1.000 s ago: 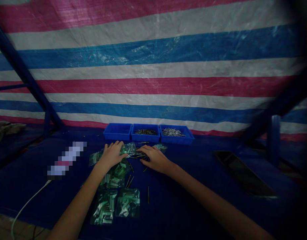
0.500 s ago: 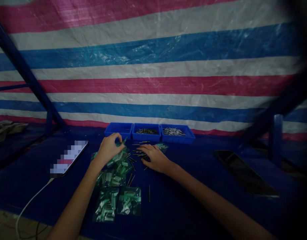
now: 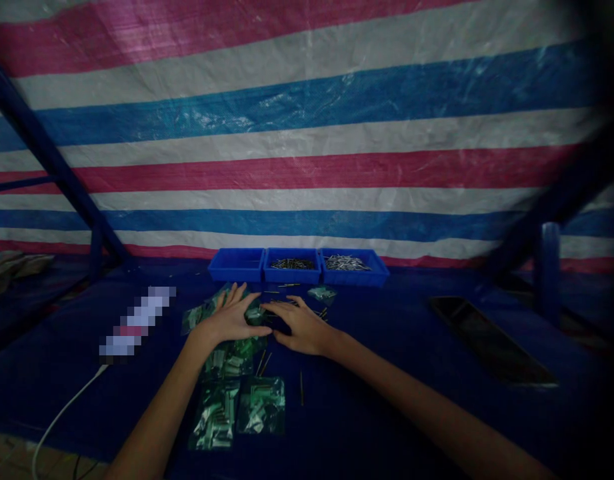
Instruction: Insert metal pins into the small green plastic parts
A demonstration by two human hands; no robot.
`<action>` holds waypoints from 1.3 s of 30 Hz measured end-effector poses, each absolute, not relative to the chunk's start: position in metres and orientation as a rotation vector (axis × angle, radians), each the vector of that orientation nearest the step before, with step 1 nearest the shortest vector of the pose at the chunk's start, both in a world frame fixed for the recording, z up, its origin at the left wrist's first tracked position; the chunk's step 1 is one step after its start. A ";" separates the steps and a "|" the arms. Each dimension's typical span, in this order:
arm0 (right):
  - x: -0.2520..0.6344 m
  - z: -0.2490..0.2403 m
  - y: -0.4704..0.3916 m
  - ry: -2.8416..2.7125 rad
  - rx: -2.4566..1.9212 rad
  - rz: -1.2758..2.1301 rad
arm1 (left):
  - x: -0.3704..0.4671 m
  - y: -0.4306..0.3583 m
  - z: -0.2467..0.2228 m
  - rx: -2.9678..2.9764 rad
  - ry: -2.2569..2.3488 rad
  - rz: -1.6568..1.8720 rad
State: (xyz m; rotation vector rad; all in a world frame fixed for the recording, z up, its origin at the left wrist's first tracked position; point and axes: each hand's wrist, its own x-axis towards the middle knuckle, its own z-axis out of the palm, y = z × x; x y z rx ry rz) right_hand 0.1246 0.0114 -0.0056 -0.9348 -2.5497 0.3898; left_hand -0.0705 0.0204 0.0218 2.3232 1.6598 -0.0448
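My left hand [image 3: 231, 320] is spread, palm down, over a pile of small clear greenish plastic packets [image 3: 229, 358]. My right hand [image 3: 301, 325] lies beside it with fingers stretched out over loose thin metal pins [image 3: 321, 313] that look like small drill bits; part of them is hidden under the hand. The two thumbs and fingertips come close together between the pile and the pins. Nearer to me lie two filled packets [image 3: 261, 405] side by side. A few loose bits [image 3: 265, 364] lie just below the hands, and a single bit [image 3: 301, 388] to their right.
Behind the hands stand three blue bins: an empty-looking left bin [image 3: 237, 265], a middle bin [image 3: 293, 275] of dark bits and a right bin [image 3: 377, 275] of silvery ones. A cabled phone [image 3: 137, 323] lies left, a dark phone [image 3: 491, 340] right. Blue posts [image 3: 61, 173] flank the table.
My left hand has opened from a pinch, moving right and down onto the packets. My right hand has shifted slightly left and down, toward the left hand.
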 end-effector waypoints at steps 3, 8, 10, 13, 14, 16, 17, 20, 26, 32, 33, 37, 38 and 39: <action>0.129 -0.007 0.018 -2.505 -0.956 0.398 | -0.067 0.019 0.021 2.265 1.761 -0.092; 0.129 -0.012 0.021 -2.414 -0.978 0.509 | -0.070 0.024 0.020 2.304 1.755 -0.070; 0.127 -0.013 0.019 -2.412 -0.996 0.483 | -0.071 0.026 0.020 2.347 1.701 -0.024; 0.122 -0.010 0.015 -2.448 -0.993 0.388 | -0.069 0.026 0.021 2.392 1.618 0.098; 0.120 -0.008 0.013 -2.462 -1.002 0.354 | -0.068 0.026 0.021 2.398 1.601 0.147; 0.117 -0.004 0.012 -2.487 -1.056 0.281 | -0.069 0.025 0.022 2.396 1.566 0.238; 0.116 -0.002 0.012 -2.491 -1.100 0.237 | -0.070 0.026 0.022 2.385 1.555 0.275; 0.113 0.008 0.016 -2.421 -1.208 0.149 | -0.078 0.027 0.024 2.310 1.576 0.307; 0.090 0.019 0.030 -2.097 -1.100 0.398 | -0.091 0.035 0.038 2.163 1.805 0.688; 0.088 0.004 0.042 -2.232 -0.868 0.628 | -0.087 0.041 0.045 2.064 1.780 1.149; 0.092 0.002 0.043 -2.253 -0.942 0.545 | -0.086 0.041 0.044 2.085 1.760 1.127; 0.098 -0.003 0.043 -2.239 -1.234 0.320 | -0.081 0.036 0.032 2.164 1.764 0.620; 0.097 -0.004 0.043 -2.211 -1.292 0.305 | -0.081 0.036 0.028 2.148 1.789 0.449; 0.094 -0.005 0.043 -2.174 -1.340 0.314 | -0.081 0.035 0.024 2.136 1.795 0.299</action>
